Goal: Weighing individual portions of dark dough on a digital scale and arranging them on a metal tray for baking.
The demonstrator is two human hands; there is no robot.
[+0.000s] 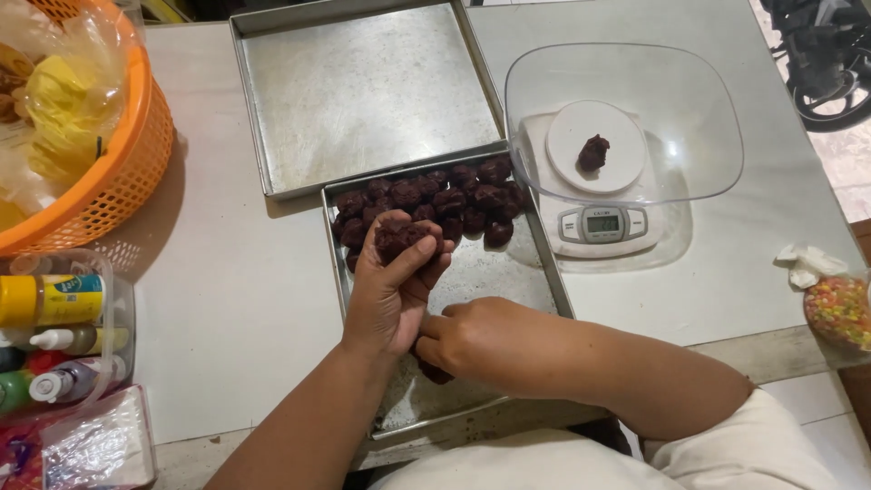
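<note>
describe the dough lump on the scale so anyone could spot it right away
Start at the clear plastic bowl on the white digital kitchen scale, right of the metal trays. Inside it, over the scale's round white platform, lies one small dark brown dough lump. Unlike the dark brown dough balls crowded in the near tray, it sits alone.

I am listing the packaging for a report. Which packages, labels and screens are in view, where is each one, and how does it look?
Scale screen: small grey rectangle on the white kitchen scale, right of the trays.
Yellow bottle: lying at the left edge, with a blue-green label.
Sprinkles bag: clear, knotted, multicoloured, at the right edge.
Clear packet: bottom left corner, flat, with red and pink contents.
</note>
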